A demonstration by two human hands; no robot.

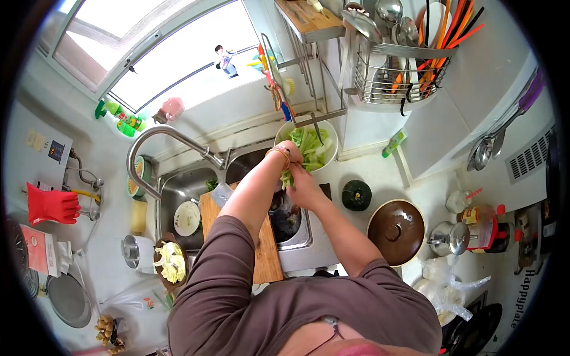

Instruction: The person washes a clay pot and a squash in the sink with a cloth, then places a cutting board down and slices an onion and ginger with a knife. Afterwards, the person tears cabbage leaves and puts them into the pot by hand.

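Observation:
My left hand (291, 151), with a bracelet at the wrist, is closed on leafy greens at the rim of a pale bowl (333, 155). Just below it, my right hand (303, 188) has its fingers wrapped round the same leafy greens (287, 178), which stick out between the hands. More cut green leaves and stalks (313, 144) fill the bowl. Under my forearms lies a wooden cutting board (266, 258) across the double sink (173, 185). A broad, shiny blade-like piece (222, 194) shows beside my left forearm. My fingertips are partly hidden.
In the left basin sits a white bowl (187, 218). The curved faucet (178, 137) arches over it. A dark green squash (356, 195) and a brown lidded pot (396, 232) stand at right. Left of the board is a bowl of yellowish leaves (171, 261). A utensil rack (398, 77) hangs above.

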